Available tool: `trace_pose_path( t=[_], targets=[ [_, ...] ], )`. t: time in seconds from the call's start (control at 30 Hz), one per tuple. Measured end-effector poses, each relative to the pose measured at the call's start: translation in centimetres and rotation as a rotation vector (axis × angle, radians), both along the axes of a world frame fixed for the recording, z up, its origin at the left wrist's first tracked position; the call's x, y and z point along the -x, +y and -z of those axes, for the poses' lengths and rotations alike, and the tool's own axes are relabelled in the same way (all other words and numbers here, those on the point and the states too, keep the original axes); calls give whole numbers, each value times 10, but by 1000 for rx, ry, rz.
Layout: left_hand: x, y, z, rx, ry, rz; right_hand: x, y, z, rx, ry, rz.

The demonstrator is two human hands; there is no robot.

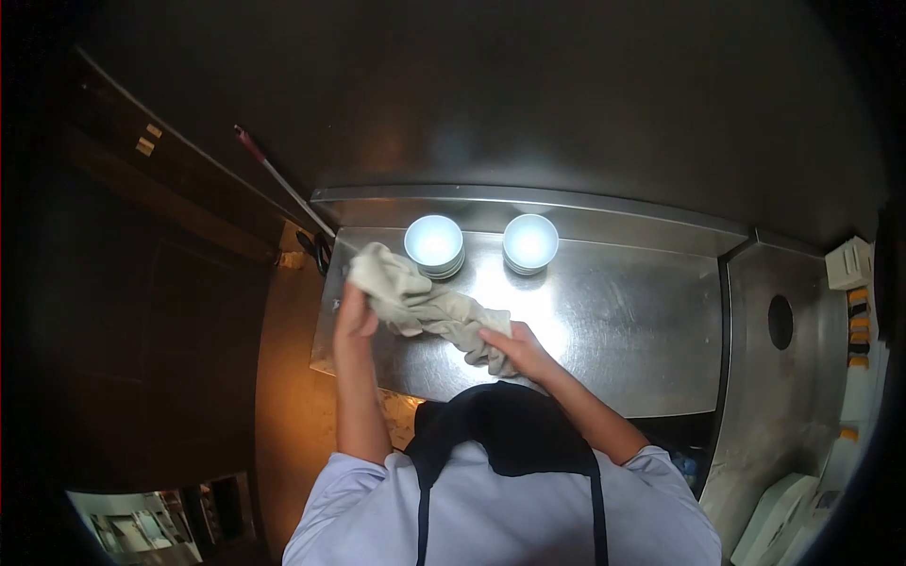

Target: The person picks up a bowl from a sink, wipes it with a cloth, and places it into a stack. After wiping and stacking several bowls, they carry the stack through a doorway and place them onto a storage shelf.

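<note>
Nearest to lens: pale shirt (491,514) and dark apron (500,439), shoulders only. Left hand (355,319) closed tight on far end of grey cloth (425,307), fingers wrapped over bunched fabric. Right hand (521,351) clamped on near end, likewise fully closed. Cloth twisted rope-like between both grips, over front left part of steel counter (623,321); probably gripped at both ends to hold the twist. Behind, against raised back edge: left bowl stack (434,242) just beside cloth, right bowl stack (530,241) alongside, likely set back clear of hands. Farther right: round hole (780,322) in adjoining steel panel.

Head camera, steeply downward, close above counter (623,330)
</note>
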State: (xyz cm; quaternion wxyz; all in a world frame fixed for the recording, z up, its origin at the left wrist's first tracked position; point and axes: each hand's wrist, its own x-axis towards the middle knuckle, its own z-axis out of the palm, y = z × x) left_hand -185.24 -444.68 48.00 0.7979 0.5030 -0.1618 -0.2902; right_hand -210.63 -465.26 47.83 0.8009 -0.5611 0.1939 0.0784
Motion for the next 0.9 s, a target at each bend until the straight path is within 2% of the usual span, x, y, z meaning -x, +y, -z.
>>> trace_pose_path(
  t=[0.03,0.07,0.13,0.17,0.33,0.43,0.57,0.67,0.73,0.83,0.9],
  targets=[
    [10,9,-41,119,74,-14,3,-3,-8,-81,-22,-7],
    [10,27,-54,187,13,-96,5,-2,-17,-219,-110,66],
    [32,48,-80,522,-83,-48,4,4,-31,-496,-281,203],
    [44,52,-83,606,-103,-35,3,-1,-27,-594,-335,134],
    [93,38,-64,590,22,-163,-14,8,-11,-598,-263,127],
    [99,54,-65,588,75,-282,-4,18,-4,-561,-212,93],
    [86,98,-85,677,33,-434,4,27,-49,-861,-244,33],
    [77,101,-82,713,64,-465,0,34,-80,-906,-350,-23],
    [70,86,-63,721,156,-457,-6,37,-77,-680,-255,-22],
    [76,68,-40,682,297,-406,-22,28,-41,-252,-100,36],
    [80,75,-26,535,262,-404,-12,16,-11,-48,18,0]
  ],
)
